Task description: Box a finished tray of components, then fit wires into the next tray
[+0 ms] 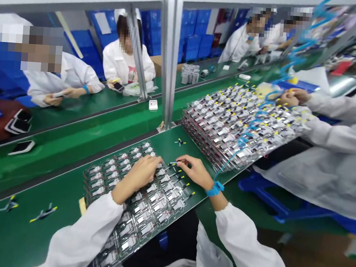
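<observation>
In front of me lies a clear plastic tray (136,206) with rows of small white-and-silver electronic parts in its pockets. My left hand (141,171) is over the tray's far right part, fingers bent together and pressed down at its edge; what they grip is hidden. Just to the right, my right hand (195,171) pinches a small thin dark strip (173,163) between thumb and fingers. Along the tray's right edge, similar dark strips with yellow tips (188,187) stick out from the parts. A blue wrist strap (215,189) circles my right wrist.
A tall stack of filled trays (227,120) stands at the right, with a co-worker's hands (290,98) over it. A coiled blue cord (260,113) hangs across. Loose yellow-tipped pieces (43,213) lie on the green table (69,199). A metal post (169,59) rises behind; co-workers sit beyond.
</observation>
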`<move>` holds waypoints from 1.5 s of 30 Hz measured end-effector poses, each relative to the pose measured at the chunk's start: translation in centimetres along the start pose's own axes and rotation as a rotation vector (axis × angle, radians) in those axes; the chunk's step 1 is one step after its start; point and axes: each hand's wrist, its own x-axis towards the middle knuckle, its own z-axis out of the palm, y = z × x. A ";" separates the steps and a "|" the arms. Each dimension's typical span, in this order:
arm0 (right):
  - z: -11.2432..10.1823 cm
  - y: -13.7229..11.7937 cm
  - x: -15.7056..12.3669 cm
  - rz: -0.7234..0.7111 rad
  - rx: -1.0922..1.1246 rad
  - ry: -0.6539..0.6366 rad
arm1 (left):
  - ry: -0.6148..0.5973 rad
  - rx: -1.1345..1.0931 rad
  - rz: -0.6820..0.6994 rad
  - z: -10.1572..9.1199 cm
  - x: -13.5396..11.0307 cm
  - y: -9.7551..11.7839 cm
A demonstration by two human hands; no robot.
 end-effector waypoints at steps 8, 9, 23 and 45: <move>0.6 3.2 -0.9 0.079 -0.021 0.183 | -0.131 0.005 0.188 1.1 1.0 -2.9; 0.6 3.2 -0.9 0.078 -0.024 0.182 | -0.133 0.014 0.193 1.1 1.0 -2.9; 0.5 2.9 -1.3 0.062 -0.045 0.175 | -0.127 0.022 0.179 1.1 0.2 -1.7; -0.4 2.3 -0.4 0.035 0.034 0.047 | 0.123 -0.298 -0.047 2.6 -0.5 -2.6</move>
